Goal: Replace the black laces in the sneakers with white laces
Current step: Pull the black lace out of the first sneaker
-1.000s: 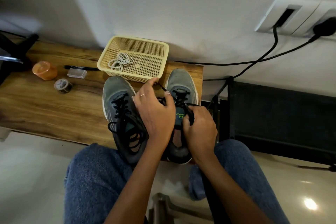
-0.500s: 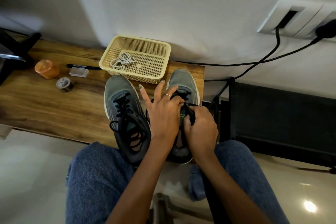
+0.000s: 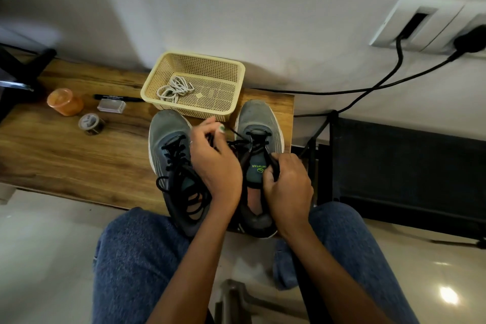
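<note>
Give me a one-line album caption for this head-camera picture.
Left hand and right hand pull the black lace from the right sneaker; white laces wait in the basket.

**One head view, looking down**

We see from a single head-worn camera, wide-angle, tilted forward and down past our knees onto the table [image 3: 65, 155] close in front, with the wall [image 3: 263, 8] behind. No second view shares it.
</note>
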### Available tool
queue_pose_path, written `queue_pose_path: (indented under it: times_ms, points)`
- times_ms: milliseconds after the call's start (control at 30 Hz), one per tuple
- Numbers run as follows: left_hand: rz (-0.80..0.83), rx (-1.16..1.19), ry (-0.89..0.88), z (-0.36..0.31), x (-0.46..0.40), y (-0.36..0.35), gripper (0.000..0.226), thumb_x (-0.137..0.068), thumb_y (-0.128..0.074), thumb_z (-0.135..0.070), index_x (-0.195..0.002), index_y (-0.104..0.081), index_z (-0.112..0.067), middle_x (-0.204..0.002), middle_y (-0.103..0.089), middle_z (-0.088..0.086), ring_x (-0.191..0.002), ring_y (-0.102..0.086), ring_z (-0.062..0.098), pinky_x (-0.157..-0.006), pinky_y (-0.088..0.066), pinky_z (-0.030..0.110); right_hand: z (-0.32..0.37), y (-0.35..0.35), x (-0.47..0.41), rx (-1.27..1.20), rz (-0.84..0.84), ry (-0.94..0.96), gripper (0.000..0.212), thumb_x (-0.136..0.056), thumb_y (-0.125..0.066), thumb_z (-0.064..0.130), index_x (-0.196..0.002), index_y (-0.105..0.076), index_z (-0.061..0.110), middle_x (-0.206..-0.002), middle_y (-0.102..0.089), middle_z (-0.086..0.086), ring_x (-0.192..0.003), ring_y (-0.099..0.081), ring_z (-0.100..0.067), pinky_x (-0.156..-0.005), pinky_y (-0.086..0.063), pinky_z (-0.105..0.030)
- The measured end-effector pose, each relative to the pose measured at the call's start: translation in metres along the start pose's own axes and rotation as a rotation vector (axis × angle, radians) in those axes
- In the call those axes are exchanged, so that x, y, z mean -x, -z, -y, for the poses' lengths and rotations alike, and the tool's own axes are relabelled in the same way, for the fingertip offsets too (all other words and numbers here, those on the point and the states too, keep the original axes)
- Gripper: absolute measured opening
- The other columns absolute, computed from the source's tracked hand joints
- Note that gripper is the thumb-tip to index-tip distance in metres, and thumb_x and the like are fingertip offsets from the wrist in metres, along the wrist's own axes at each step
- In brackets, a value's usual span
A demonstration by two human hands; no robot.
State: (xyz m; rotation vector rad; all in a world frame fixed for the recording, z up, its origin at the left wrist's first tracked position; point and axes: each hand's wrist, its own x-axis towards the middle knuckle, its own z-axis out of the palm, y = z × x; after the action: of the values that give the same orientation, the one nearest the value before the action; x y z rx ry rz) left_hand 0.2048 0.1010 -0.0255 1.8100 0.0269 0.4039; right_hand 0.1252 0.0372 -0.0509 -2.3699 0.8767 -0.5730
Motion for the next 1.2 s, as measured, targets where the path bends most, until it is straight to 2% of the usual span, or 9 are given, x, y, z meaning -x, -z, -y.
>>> queue_pose_path:
  times_ms: [67, 133, 267, 333, 433, 567, 667, 900, 1200]
  points:
    - [-0.179, 0.071, 0.040, -0.005, -0.014, 0.006, 0.012, -0.097, -0.049, -0.005, -0.105, -0.054, 0.003, -0.100, -0.060, -0.003, -0.084, -0.057, -0.014, -0.073, -0.045, 0.007, -0.002, 0.000, -0.001, -0.014, -0.025, -0.007, 0.019, -0.079, -0.065, 0.006, -0.098, -0.065, 0.006, -0.094, -0.062, -0.010, -0.089, -0.060, -0.029, -0.069, -0.047, -0.033]
    - [-0.239, 0.049, 0.050, -0.005, -0.029, 0.015, 0.016, -0.098, -0.049, -0.010, -0.107, -0.053, 0.002, -0.099, -0.059, -0.002, -0.084, -0.059, -0.006, -0.075, -0.047, 0.010, -0.005, 0.001, -0.001, -0.032, -0.057, -0.019, 0.018, -0.078, -0.065, 0.004, -0.096, -0.065, 0.005, -0.091, -0.063, -0.010, -0.086, -0.061, -0.030, -0.068, -0.046, -0.032]
    - [0.088, -0.164, 0.098, -0.004, -0.028, 0.023, 0.010, -0.095, -0.056, -0.019, -0.102, -0.059, -0.013, -0.095, -0.062, -0.004, -0.087, -0.057, 0.006, -0.097, -0.044, 0.022, -0.004, 0.002, 0.000, -0.026, -0.050, 0.002, 0.018, -0.078, -0.066, 0.004, -0.095, -0.065, 0.005, -0.090, -0.063, -0.010, -0.086, -0.062, -0.029, -0.068, -0.045, -0.030]
    - [0.214, -0.407, -0.034, 0.000, -0.020, 0.020, 0.016, -0.092, -0.058, -0.026, -0.106, -0.061, -0.020, -0.102, -0.064, -0.005, -0.108, -0.054, 0.016, -0.119, -0.013, 0.040, -0.001, 0.001, 0.000, -0.014, -0.024, 0.004, 0.017, -0.079, -0.066, 0.005, -0.096, -0.065, 0.006, -0.092, -0.062, -0.008, -0.087, -0.061, -0.028, -0.068, -0.043, -0.029]
    - [0.392, -0.567, -0.155, -0.002, -0.016, 0.019, 0.037, -0.090, -0.059, -0.033, -0.125, -0.056, -0.021, -0.126, -0.059, -0.001, -0.132, -0.040, 0.020, -0.117, 0.004, 0.045, 0.000, 0.001, 0.000, 0.001, -0.016, -0.002, 0.017, -0.079, -0.066, 0.006, -0.096, -0.065, 0.007, -0.092, -0.062, -0.008, -0.088, -0.060, -0.027, -0.068, -0.041, -0.028]
    - [0.737, -0.459, -0.128, -0.008, -0.004, 0.019, 0.058, -0.091, -0.056, -0.032, -0.145, -0.036, -0.022, -0.142, -0.046, -0.001, -0.133, -0.035, 0.017, -0.113, -0.031, 0.041, 0.001, 0.005, -0.002, -0.003, 0.012, 0.012, 0.018, -0.080, -0.065, 0.007, -0.098, -0.064, 0.007, -0.095, -0.062, -0.008, -0.089, -0.060, -0.027, -0.070, -0.042, -0.029]
    - [0.921, -0.482, -0.010, -0.001, 0.006, 0.019, 0.067, -0.096, -0.051, -0.028, -0.153, -0.017, -0.020, -0.155, -0.029, 0.001, -0.141, -0.027, 0.017, -0.112, -0.030, 0.034, 0.001, 0.009, -0.007, -0.049, 0.053, 0.017, 0.024, -0.081, -0.065, 0.010, -0.104, -0.062, 0.008, -0.100, -0.060, -0.007, -0.092, -0.058, -0.023, -0.074, -0.043, -0.030]
    - [0.863, -0.563, 0.102, -0.002, 0.015, 0.023, 0.058, -0.103, -0.035, -0.034, -0.153, -0.014, -0.015, -0.123, -0.059, 0.012, -0.111, -0.056, 0.026, -0.086, -0.044, 0.035, 0.008, 0.009, -0.024, 0.060, 0.147, 0.228, 0.026, -0.084, -0.058, 0.021, -0.107, -0.068, 0.011, -0.110, -0.061, -0.004, -0.107, -0.051, -0.022, -0.084, -0.041, -0.038]
    - [0.865, -0.608, 0.052, 0.000, 0.016, 0.021, 0.050, -0.104, -0.031, -0.034, -0.148, -0.031, -0.012, -0.123, -0.060, 0.014, -0.113, -0.056, 0.032, -0.086, -0.045, 0.039, 0.011, -0.001, -0.039, 0.237, 0.071, 0.419, 0.006, -0.074, -0.074, 0.007, -0.075, -0.068, 0.005, -0.080, -0.063, -0.007, -0.075, -0.057, -0.026, -0.057, -0.046, -0.034]
